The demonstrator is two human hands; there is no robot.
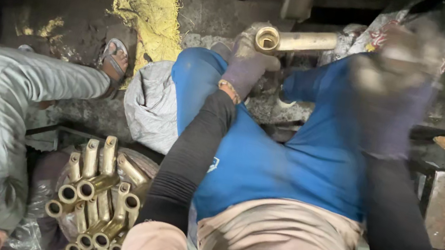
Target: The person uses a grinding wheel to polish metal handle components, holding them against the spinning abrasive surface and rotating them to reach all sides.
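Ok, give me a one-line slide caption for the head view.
Gloved left hand holds a brass pipe fitting over blue-clad knees, right hand blurred, basket of brass fittings below.

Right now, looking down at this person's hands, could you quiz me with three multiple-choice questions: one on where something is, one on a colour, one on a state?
1. Where is the pile of brass pipe fittings?
A. Lower left, beside the person's left arm
B. On the orange block at right
C. On the yellow cloth

2. What colour is the cloth over the person's lap?
A. Red
B. Blue
C. White

3. What is the left hand doing?
A. Resting empty
B. Gripping a brass pipe
C. Holding a hammer

Answers:
1. A: the fittings lie heaped low at the left.
2. B: the cloth is plainly blue.
3. B: the gloved fingers wrap the pipe just behind its open end; the right hand is blurred.
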